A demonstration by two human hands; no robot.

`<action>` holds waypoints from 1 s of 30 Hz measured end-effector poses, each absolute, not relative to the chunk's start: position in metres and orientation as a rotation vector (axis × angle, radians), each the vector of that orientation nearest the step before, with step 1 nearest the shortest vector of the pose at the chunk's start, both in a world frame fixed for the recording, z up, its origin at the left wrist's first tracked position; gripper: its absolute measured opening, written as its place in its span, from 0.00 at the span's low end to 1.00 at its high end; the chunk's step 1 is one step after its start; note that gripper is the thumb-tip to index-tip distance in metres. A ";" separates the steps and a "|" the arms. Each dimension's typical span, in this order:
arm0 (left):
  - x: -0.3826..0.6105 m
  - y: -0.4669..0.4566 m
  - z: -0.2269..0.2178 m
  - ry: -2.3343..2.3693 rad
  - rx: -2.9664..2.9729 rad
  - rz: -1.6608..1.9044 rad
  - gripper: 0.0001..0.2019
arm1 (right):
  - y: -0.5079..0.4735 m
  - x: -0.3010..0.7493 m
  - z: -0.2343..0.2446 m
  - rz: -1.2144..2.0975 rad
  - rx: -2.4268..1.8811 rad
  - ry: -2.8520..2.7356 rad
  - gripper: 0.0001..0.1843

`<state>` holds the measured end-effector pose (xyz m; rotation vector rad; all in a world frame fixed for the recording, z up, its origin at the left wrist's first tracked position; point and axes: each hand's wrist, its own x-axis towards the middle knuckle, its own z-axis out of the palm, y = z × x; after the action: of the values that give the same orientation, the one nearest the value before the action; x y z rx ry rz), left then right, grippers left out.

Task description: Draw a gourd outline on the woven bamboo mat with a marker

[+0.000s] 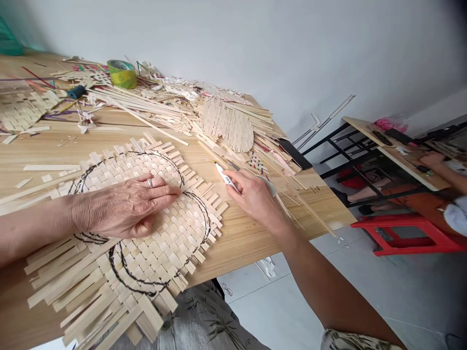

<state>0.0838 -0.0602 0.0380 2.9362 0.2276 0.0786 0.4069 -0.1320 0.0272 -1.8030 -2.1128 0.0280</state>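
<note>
L hand [134,204] is laid palm down on the woven mat [177,233], its grip loosely open: fingers are kept close tog. & slightly bent, thumb tucked low, fingertips rested near the notch in the blk outline [208,221]. What's under the palm can't be seen. A ring [150,183] is worn on one finger.

R grip is closed: a white marker [226,179] is pinched btwn thumb & fingers of the R hand [251,192], held at a slant w/ its end pointed up & L. Marker is held over the counter [233,238], R of the mat & apart from it. Whether it's capped can't be told.

Mat is set on the near part of the counter, w/ strip ends stuck out all round. Behind it, loose strips [146,108] are heaped, w/ a tape roll [122,80] & a spool [76,92] near the L end; a rounded woven piece [228,127] is laid on the heap's R part.
</note>
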 end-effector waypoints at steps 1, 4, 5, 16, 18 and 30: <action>0.084 -0.061 0.038 0.230 2.935 0.082 0.29 | -0.130 0.406 0.027 0.019 -1.794 -2.108 0.21; 0.084 -0.065 0.037 0.296 2.930 0.028 0.28 | -0.130 0.407 0.027 0.059 -1.742 -2.010 0.21; 0.084 -0.066 0.037 0.327 2.931 0.010 0.27 | -0.132 0.408 0.028 0.114 -1.714 -1.933 0.21; 0.098 -0.091 0.027 0.746 3.030 0.073 0.20 | -0.149 0.372 0.062 1.284 -1.165 -0.989 0.10; 0.103 -0.098 0.027 0.881 3.046 0.036 0.20 | -0.146 0.366 0.055 1.288 -1.140 -1.017 0.12; 0.130 -0.117 0.038 1.170 3.156 -0.033 0.12 | -0.138 0.338 0.053 1.174 -1.002 -1.035 0.13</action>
<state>0.1305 -0.1173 0.0383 3.1560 1.1700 -0.0329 0.3381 -0.1377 0.0528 -1.0021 -1.0352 1.1736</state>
